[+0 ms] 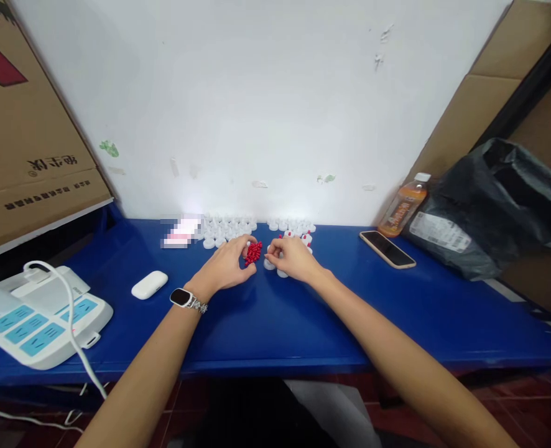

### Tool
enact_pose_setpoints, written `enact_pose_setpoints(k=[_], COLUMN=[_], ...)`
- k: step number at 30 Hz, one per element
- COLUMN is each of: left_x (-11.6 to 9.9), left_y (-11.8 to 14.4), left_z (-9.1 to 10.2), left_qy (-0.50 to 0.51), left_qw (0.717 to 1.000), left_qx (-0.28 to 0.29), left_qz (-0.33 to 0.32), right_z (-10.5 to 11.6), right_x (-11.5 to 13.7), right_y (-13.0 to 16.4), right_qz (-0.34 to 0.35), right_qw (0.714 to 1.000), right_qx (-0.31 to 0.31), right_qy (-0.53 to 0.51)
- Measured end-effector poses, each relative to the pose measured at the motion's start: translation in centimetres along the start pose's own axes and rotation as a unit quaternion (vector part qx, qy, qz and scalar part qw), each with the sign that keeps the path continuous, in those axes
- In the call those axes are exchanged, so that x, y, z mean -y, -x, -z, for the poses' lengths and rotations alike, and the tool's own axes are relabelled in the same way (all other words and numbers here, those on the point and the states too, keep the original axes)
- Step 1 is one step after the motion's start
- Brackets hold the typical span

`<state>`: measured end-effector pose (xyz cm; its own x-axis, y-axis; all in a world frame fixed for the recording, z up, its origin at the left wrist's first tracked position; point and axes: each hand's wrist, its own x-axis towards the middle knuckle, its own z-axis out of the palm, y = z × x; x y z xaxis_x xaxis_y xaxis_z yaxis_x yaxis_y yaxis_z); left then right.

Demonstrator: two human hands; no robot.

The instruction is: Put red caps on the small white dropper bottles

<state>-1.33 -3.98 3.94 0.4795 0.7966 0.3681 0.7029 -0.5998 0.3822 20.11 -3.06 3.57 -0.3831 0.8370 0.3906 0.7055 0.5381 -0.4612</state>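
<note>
**Head view: two hands at a pile of red beads and white caps**

Head camera looks down on a blue worktop (pixel 275 323) set against a white wall. The left hand (pixel 226 266), with a watch (pixel 182 297) on its wrist, lies on the worktop with its fingers (pixel 246 241) curled loosely around a small heap of red pieces (pixel 253 252); they touch the heap's near side, but whether any piece is pinched cannot be told. The right hand (pixel 294 258) sits just beside the heap, its fingers bent together over a white cap (pixel 270 264) that rests on the worktop; the fingertips seem to close on something small, yet the grip is too small to read.

Behind both hands, near the wall, stand rows of white caps (pixel 226 227), and a second cluster (pixel 298 229) to the right has some caps with red in them.

Left of the hands lies a white earbud case (pixel 149 284), and further left a white power strip (pixel 37 317) with a white cable (pixel 73 323). On the right lie a phone (pixel 387 249), an orange drink bottle (pixel 403 206) and a dark plastic bag (pixel 494 205). Cardboard (pixel 23 124) leans at the left.
</note>
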Motion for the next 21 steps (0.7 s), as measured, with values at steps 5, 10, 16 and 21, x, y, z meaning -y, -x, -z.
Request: enact_pose_setpoints(k=[5, 10, 16, 21], left_x=[-0.3, -0.3, 0.4, 1.1], left_y=[-0.2, -0.4, -0.5, -0.5], left_z=[-0.4, -0.9, -1.2, -1.2], left_qy=[0.011, 0.028, 0.034, 0.029], left_qw=[1.000, 0.999, 0.999, 0.999], left_qx=[-0.009, -0.005, -0.005, -0.006], left_qz=[-0.015, -0.024, -0.011, 0.015], right_z=[0.9, 2.0, 0.2, -0.8], right_x=[-0.5, -2.8, -5.3, -4.6], right_y=[-0.5, -4.7, -10.6, -11.0], right_qz=[-0.016, -0.086, -0.136, -0.133], right_qw=[0.997, 0.987, 0.967, 0.970], right_qx=[-0.019, -0.041, 0.029, 0.025], right_qy=[0.075, 0.127, 0.215, 0.204])
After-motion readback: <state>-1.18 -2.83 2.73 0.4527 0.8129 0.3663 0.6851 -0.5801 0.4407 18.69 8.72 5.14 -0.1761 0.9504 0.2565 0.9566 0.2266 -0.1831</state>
